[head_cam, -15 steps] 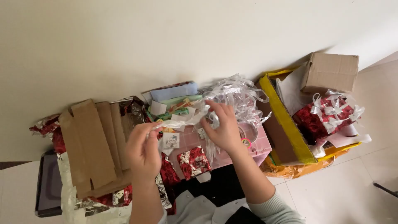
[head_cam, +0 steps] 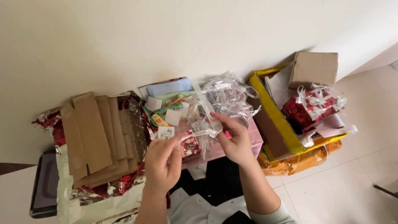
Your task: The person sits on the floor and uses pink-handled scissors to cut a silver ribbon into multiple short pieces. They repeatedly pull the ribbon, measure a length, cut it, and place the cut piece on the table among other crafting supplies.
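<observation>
Both grips pinch one silver ribbon [head_cam: 202, 133], left hand [head_cam: 162, 164] on its low end, right hand [head_cam: 235, 141] on the upper, over the pink box [head_cam: 253, 143]. Risk as I see it: the strand is thin and slick, so it may slip or snag the ribbon pile [head_cam: 226, 93] behind.

Pale tiled floor [head_cam: 365, 166] against a cream wall. Directly on it, left to right: dark flat tray [head_cam: 43, 186], silver foil sheet [head_cam: 95, 203] under brown cardboard pieces [head_cam: 93, 137], pink box [head_cam: 248, 143], orange bag [head_cam: 298, 161] beneath a yellow box [head_cam: 275, 114].
</observation>
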